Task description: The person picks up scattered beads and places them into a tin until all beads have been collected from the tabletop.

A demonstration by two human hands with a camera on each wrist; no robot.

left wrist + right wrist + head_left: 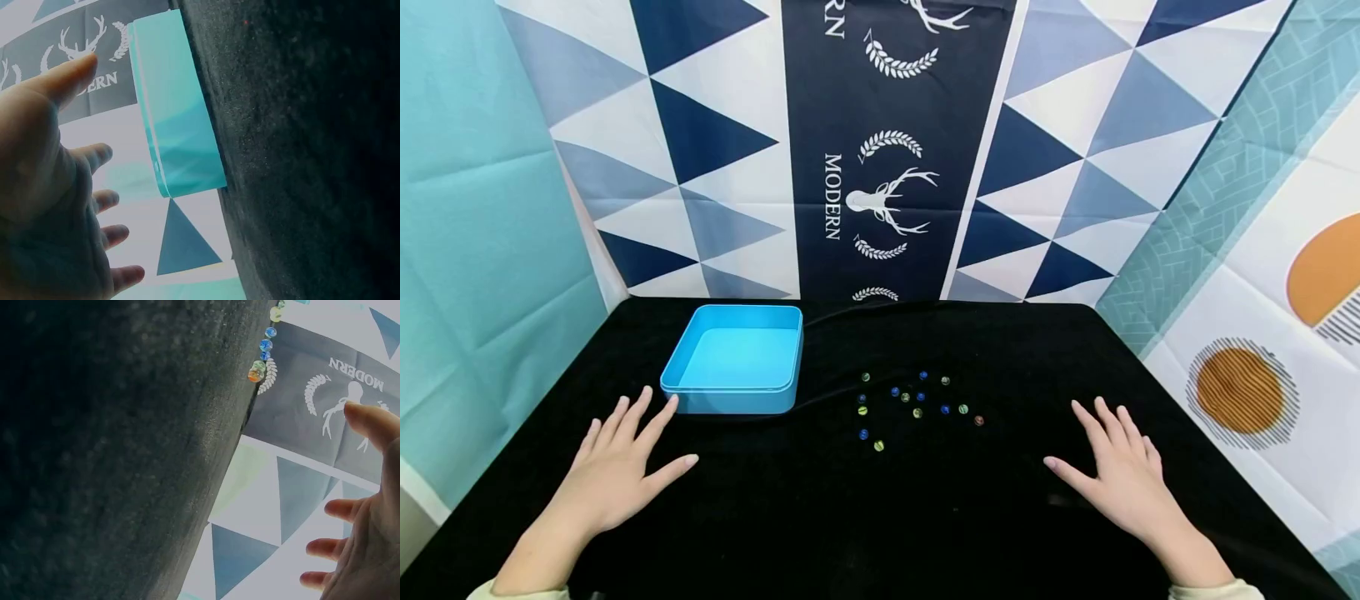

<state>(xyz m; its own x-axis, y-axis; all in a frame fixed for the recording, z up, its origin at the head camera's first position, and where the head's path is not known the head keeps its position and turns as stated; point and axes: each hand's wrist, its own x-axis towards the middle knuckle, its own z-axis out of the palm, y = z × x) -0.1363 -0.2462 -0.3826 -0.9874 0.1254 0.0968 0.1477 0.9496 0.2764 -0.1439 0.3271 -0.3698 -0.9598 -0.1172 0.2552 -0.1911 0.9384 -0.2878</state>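
Several small glass marbles, among them a blue marble [863,434], a yellow-green marble [878,446] and a reddish marble [979,421], lie scattered on the black cloth [880,525]. A light blue open box [795,392] stands to their left. My left hand [613,471] is spread with straight fingers just in front of the box's near left corner, holding nothing. To the right of the marbles, well apart from them, my right hand [1123,479] is spread too, with nothing in it. The right wrist view shows an orange marble [255,375] beyond the hand.
Behind the table hangs a patterned curtain [880,200] with triangles and deer heads. Pale teal fabric [482,225] borders the left side, and a printed cloth with orange circles [1240,396] the right. The black cloth has a few wrinkles near the box.
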